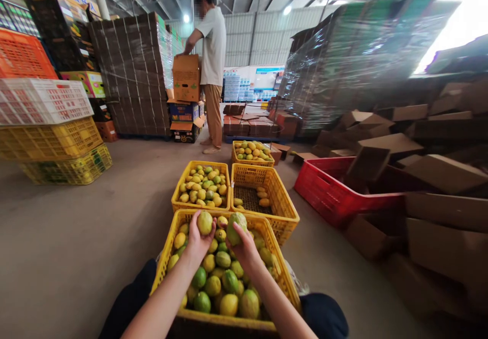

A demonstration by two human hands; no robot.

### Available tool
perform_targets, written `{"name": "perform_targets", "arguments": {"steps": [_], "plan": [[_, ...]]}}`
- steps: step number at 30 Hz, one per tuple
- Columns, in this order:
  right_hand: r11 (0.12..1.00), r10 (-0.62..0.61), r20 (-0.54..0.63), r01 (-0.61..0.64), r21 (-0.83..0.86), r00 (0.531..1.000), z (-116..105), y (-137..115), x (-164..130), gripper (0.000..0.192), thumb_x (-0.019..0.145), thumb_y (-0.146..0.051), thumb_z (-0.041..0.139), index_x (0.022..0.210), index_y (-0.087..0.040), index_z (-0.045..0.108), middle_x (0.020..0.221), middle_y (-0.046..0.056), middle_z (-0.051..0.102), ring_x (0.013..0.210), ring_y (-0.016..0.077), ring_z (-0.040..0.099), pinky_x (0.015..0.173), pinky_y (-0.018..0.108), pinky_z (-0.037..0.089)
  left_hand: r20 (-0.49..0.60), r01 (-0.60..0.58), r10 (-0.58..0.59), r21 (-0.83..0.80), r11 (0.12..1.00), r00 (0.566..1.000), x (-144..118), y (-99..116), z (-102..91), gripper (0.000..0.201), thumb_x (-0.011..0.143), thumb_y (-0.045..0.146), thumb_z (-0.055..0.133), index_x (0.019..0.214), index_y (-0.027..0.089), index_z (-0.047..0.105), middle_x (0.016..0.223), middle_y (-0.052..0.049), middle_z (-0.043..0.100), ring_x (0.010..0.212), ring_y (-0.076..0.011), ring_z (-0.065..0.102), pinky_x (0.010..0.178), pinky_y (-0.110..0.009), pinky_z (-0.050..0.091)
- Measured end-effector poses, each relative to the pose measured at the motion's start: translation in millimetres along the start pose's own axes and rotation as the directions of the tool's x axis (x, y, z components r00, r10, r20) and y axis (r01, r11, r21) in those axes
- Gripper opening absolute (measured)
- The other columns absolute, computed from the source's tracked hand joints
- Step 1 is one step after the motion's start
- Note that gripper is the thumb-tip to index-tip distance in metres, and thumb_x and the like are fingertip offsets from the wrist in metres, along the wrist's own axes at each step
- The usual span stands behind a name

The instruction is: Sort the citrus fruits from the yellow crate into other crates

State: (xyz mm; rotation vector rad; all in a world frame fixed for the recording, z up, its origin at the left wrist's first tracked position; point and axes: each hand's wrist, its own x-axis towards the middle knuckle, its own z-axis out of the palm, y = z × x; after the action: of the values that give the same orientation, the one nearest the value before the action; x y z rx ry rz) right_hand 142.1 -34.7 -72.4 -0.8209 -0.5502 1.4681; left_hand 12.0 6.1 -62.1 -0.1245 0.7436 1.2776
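My left hand (198, 240) is closed around a round yellow fruit (205, 223). In my right hand (246, 250) is a larger, oval green-yellow fruit (236, 226), its skin looking streaked. Both hands are raised over a yellow plastic crate (288, 284) between my knees. Many loose green and yellow fruits (223, 259) fill it. Just beyond, on the left, a second yellow crate (202, 207) is heaped with mostly yellow fruit. Beside that one, on the right, a third yellow crate (282, 199) has a few yellow fruits (264, 202) on its bottom.
A smaller-looking yellow crate (252, 162) of fruit stands farther back. Red crate (328, 191) and piled cardboard boxes (442, 171) lie at right. Stacked crates (46, 141) rise at left. A person (212, 44) handles a carton (186, 77) near wrapped pallets (129, 74).
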Motion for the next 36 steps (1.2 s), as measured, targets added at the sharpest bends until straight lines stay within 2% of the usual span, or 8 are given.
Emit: {"name": "perform_targets", "arguments": {"steps": [4,9,13,17,21,25,30,36], "plan": [[0.999,0.026,-0.018,-0.025,0.034,1.000,-0.5,1.7,2.4,0.046,0.059,-0.043,0.087,0.091,-0.021,0.062,0.075,-0.002,0.069,0.053,0.0103,0.051,0.042,0.020,0.038,-0.036,0.063,-0.064,-0.040,0.997,0.997,-2.0,4.1,-1.2,0.034,0.099,0.036,0.047,0.121,0.014,0.060,0.075,-0.006,0.064,0.060,-0.0150,0.064,0.046,-0.019,0.052],[0.992,0.043,-0.072,-0.034,0.124,0.996,-4.5,-1.5,8.4,0.045,0.055,-0.033,0.088,0.091,-0.023,0.062,0.077,-0.004,0.069,0.062,0.0126,0.059,0.047,0.020,0.045,0.002,0.105,-0.106,0.076,0.992,0.994,-0.1,4.3,0.4,0.034,0.101,0.025,0.037,0.124,0.016,0.060,0.079,-0.006,0.066,0.062,-0.0166,0.067,0.052,-0.025,0.057],[0.983,0.123,-0.135,-0.102,0.152,0.983,-11.8,-5.3,16.4,0.035,0.062,-0.029,0.082,0.092,-0.022,0.065,0.078,-0.001,0.072,0.064,0.0150,0.063,0.052,0.023,0.049,-0.015,0.049,-0.048,0.081,0.995,0.999,-0.8,5.9,4.6,0.035,0.099,0.033,0.050,0.128,0.016,0.058,0.081,-0.005,0.066,0.066,-0.0192,0.068,0.057,-0.028,0.059],[0.967,0.239,-0.147,-0.222,0.126,0.960,-18.7,-7.9,22.4,0.020,0.073,-0.030,0.074,0.086,-0.016,0.067,0.071,0.004,0.071,0.058,0.0182,0.064,0.049,0.027,0.048,0.004,0.059,-0.060,0.061,0.996,0.998,-0.7,11.5,3.3,0.036,0.095,0.035,0.060,0.125,0.015,0.059,0.080,-0.005,0.065,0.064,-0.0164,0.067,0.054,-0.022,0.057],[0.963,0.205,-0.099,-0.182,0.197,0.974,-18.9,-6.1,22.4,0.021,0.071,-0.025,0.077,0.087,-0.017,0.066,0.075,0.003,0.073,0.059,0.0171,0.065,0.048,0.026,0.050,0.045,0.132,-0.134,0.045,0.990,0.990,3.2,15.5,-2.0,0.049,0.099,0.047,0.046,0.125,0.007,0.058,0.079,-0.009,0.067,0.058,-0.0171,0.066,0.046,-0.023,0.055],[0.954,0.176,-0.126,-0.138,0.265,0.976,-22.1,-6.0,22.9,0.025,0.069,-0.030,0.082,0.080,-0.021,0.062,0.064,-0.002,0.068,0.049,0.0132,0.058,0.039,0.022,0.044,0.072,0.184,-0.186,0.034,0.982,0.980,5.9,15.7,-0.6,0.041,0.102,0.033,0.038,0.127,0.007,0.057,0.082,-0.012,0.071,0.063,-0.0182,0.070,0.045,-0.020,0.054],[0.920,0.275,-0.123,-0.224,0.321,0.953,-33.0,-14.1,27.3,0.016,0.081,-0.036,0.068,0.081,-0.021,0.062,0.068,0.006,0.072,0.058,0.0204,0.068,0.046,0.028,0.053,0.047,0.110,-0.112,0.042,0.993,0.993,-0.8,17.2,10.5,0.030,0.099,0.033,0.051,0.119,0.013,0.062,0.079,-0.009,0.070,0.070,-0.0235,0.073,0.051,-0.028,0.061],[0.918,0.297,-0.139,-0.243,0.313,0.945,-30.4,-16.9,29.1,0.012,0.086,-0.020,0.052,0.086,-0.022,0.065,0.071,0.002,0.075,0.063,0.0219,0.072,0.060,0.036,0.060,-0.003,0.021,-0.021,-0.060,0.998,1.000,-8.3,27.9,8.8,0.029,0.094,0.038,0.059,0.107,0.012,0.063,0.072,-0.006,0.066,0.054,-0.0142,0.065,0.042,-0.018,0.053]]}}
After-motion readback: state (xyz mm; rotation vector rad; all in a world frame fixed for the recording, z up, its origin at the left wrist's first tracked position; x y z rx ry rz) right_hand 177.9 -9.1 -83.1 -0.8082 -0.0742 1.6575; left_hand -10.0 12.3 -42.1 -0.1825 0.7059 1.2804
